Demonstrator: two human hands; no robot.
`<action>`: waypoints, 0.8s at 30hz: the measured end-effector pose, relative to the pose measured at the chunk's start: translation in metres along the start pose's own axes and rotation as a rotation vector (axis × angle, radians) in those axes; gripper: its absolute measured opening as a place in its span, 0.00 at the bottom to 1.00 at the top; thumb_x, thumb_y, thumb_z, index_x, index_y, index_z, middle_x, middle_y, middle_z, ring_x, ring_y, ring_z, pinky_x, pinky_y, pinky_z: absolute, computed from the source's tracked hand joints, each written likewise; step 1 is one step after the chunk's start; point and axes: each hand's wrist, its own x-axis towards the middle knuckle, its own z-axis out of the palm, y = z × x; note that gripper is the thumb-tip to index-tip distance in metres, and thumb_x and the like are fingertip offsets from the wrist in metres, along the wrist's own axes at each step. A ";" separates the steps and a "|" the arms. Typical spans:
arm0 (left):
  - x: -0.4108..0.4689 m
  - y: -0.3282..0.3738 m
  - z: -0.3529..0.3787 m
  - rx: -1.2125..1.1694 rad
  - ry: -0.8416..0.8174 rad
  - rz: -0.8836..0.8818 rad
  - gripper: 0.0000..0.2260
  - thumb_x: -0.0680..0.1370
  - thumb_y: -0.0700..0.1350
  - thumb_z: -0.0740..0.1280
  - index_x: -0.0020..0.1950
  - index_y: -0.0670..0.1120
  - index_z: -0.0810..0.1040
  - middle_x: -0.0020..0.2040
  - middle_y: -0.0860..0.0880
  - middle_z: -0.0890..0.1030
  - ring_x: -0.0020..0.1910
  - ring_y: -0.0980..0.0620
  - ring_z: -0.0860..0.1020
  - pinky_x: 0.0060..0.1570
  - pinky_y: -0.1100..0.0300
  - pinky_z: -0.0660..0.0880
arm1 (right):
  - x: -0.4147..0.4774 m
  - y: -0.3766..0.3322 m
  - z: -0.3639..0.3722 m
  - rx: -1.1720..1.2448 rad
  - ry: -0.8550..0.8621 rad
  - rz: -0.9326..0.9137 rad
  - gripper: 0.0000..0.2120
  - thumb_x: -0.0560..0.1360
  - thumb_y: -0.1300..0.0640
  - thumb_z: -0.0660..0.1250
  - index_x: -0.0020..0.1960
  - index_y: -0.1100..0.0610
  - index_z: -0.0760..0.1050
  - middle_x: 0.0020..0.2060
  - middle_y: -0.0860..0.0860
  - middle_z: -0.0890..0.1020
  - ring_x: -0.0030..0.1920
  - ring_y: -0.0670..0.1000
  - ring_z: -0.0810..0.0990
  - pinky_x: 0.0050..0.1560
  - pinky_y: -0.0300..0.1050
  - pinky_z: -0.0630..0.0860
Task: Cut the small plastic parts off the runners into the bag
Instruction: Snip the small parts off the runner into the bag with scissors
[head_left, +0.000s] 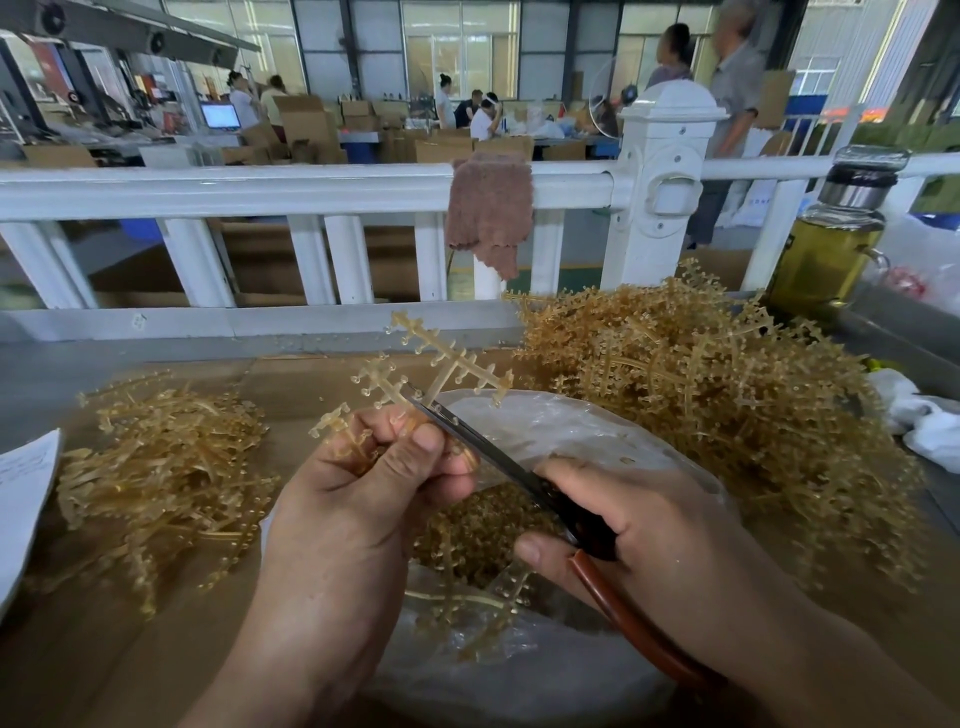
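My left hand (363, 499) pinches a translucent amber runner (436, 364) and holds it up over the clear plastic bag (550, 431). Small parts still hang on the runner's branch tips. My right hand (639, 530) grips a pair of scissors (493, 452) by their red-brown handles. The scissor blade tips sit at the runner's stem, just above my left thumb. Inside the bag lies a heap of small amber cut parts (478, 525) with a few runner pieces in front of it.
A big pile of uncut runners (701, 384) lies to the right, and stripped runners (166, 467) are heaped on the left. White paper (21, 488) lies at the far left. A glass bottle (831, 234) stands at the back right by a white railing (311, 187) with a brown cloth (491, 208).
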 end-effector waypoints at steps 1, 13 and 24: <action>0.000 0.000 0.000 -0.004 0.000 -0.003 0.03 0.69 0.44 0.73 0.35 0.51 0.85 0.36 0.46 0.83 0.36 0.51 0.83 0.39 0.61 0.81 | 0.000 0.000 0.000 0.001 0.001 -0.001 0.18 0.74 0.34 0.62 0.51 0.47 0.76 0.34 0.42 0.75 0.33 0.44 0.75 0.29 0.34 0.65; 0.002 0.001 0.001 -0.017 0.010 -0.016 0.04 0.68 0.44 0.72 0.34 0.50 0.85 0.34 0.46 0.82 0.35 0.51 0.83 0.38 0.61 0.82 | 0.002 -0.002 0.001 -0.031 0.017 0.009 0.17 0.75 0.34 0.61 0.50 0.47 0.77 0.38 0.42 0.77 0.35 0.44 0.76 0.31 0.33 0.67; 0.002 0.004 -0.001 -0.009 0.022 -0.009 0.03 0.69 0.48 0.74 0.35 0.51 0.84 0.36 0.47 0.83 0.36 0.51 0.83 0.37 0.59 0.81 | 0.001 0.002 0.004 -0.038 0.026 0.009 0.16 0.73 0.33 0.60 0.50 0.44 0.74 0.39 0.40 0.76 0.36 0.42 0.76 0.33 0.33 0.69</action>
